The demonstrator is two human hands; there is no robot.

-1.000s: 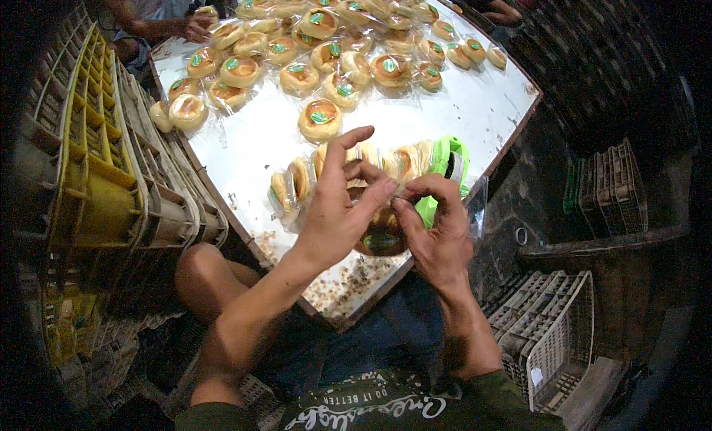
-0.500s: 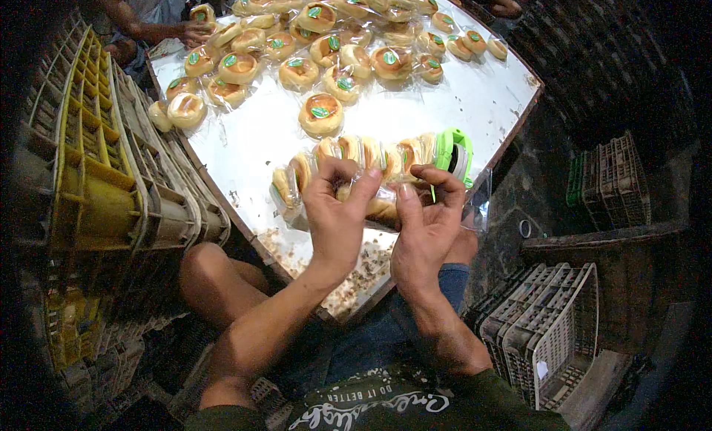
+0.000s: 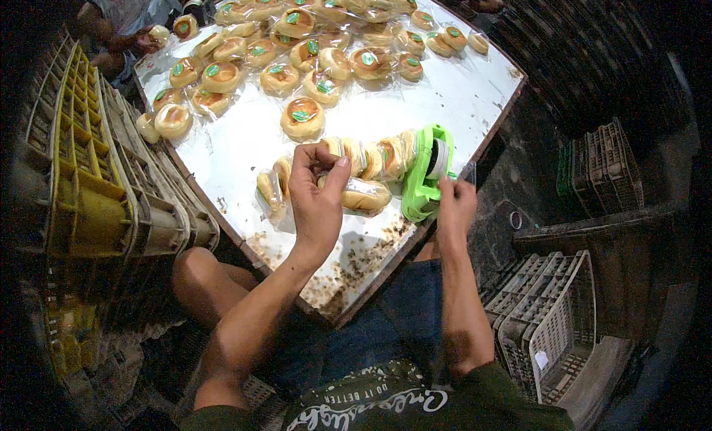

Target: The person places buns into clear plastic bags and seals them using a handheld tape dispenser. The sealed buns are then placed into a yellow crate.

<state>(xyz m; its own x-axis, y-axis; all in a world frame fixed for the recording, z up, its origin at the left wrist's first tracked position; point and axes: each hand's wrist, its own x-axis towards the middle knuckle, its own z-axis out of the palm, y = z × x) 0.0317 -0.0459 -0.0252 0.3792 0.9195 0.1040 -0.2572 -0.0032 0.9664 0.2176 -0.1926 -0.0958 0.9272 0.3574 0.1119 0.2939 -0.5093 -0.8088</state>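
Observation:
A clear-wrapped bun (image 3: pixel 365 196) lies on its side near the table's front corner, its wrapper beside my left hand (image 3: pixel 319 197). That hand is closed, thumb against curled fingers, seemingly on the wrapper; its hold is partly hidden. A bright green tape dispenser (image 3: pixel 426 179) with a pale roll stands at the right edge. My right hand (image 3: pixel 455 209) is closed in a pinch at the dispenser's near right side, where a small bit of green tape shows at the fingertips. Behind the bun, a row of wrapped buns (image 3: pixel 382 155) stands on edge, reaching left past my left hand.
Many wrapped buns with green labels (image 3: pixel 302 118) are heaped over the far part of the white table (image 3: pixel 245 149). Yellow and grey crates (image 3: pixel 89 179) stand close on the left, more crates (image 3: pixel 545 327) at right. Another person's hand (image 3: pixel 144 40) holds a bun at far left.
My right hand has moved from the bun rightward to the tape dispenser. My left hand stays by the bun, which now shows more. The whole view has shifted slightly left.

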